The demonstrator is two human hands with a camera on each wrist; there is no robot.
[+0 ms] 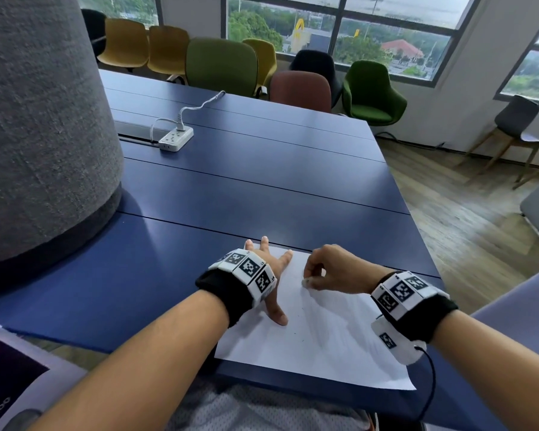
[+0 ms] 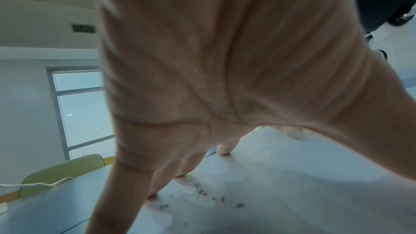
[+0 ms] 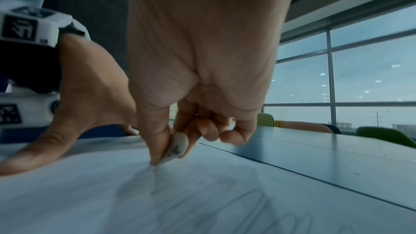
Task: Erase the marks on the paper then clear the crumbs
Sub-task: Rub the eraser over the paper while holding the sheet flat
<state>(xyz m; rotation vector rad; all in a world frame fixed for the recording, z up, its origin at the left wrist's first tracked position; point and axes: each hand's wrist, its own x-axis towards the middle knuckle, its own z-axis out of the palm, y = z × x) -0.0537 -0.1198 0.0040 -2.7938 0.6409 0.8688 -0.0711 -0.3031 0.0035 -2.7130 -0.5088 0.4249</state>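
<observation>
A white sheet of paper (image 1: 321, 334) lies on the blue table (image 1: 246, 181) at its near edge. My left hand (image 1: 269, 272) rests flat on the paper's left part with fingers spread, pressing it down. My right hand (image 1: 327, 269) pinches a small, smudged white eraser (image 3: 176, 148) between thumb and fingers, its tip touching the paper near the far edge. Faint pencil loops (image 3: 258, 207) remain on the paper in the right wrist view. Dark eraser crumbs (image 2: 202, 193) lie scattered on the sheet beside the left fingers (image 2: 226, 147).
A big grey felt-covered column (image 1: 41, 119) stands on the table at the left. A white power strip (image 1: 176, 139) with its cable lies further back. Several coloured chairs (image 1: 221, 65) line the far side under the windows. Wooden floor lies past the table's right edge.
</observation>
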